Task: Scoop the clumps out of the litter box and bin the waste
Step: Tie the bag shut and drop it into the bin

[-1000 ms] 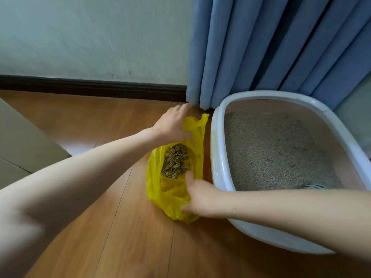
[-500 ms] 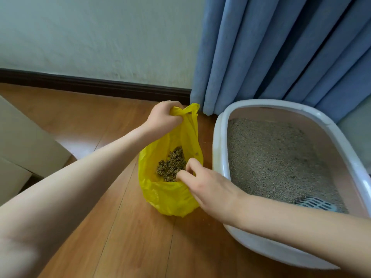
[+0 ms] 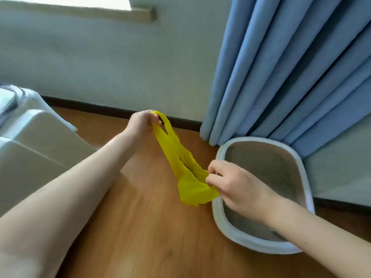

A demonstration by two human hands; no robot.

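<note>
A yellow plastic bag (image 3: 186, 173) hangs stretched between both hands above the wooden floor. My left hand (image 3: 141, 122) grips one handle loop at the upper end. My right hand (image 3: 228, 183) pinches the other handle near the bag's bulging bottom. The bag's mouth is pulled narrow, so the clumps inside are hidden. To the right stands the white litter box (image 3: 220, 157) filled with grey litter (image 3: 267, 167); my right hand and forearm cross its near left rim. The scoop is out of sight.
Blue curtains (image 3: 281, 67) hang behind the litter box. A pale wall with a dark baseboard (image 3: 90, 106) runs along the back. White and beige furniture (image 3: 36, 141) stands at the left. Wooden floor (image 3: 150, 227) spreads between the furniture and the box.
Both hands have lifted the bag off the floor and pulled its handles apart, narrowing the mouth. The clumps are no longer visible. The view has risen and pulled back.
</note>
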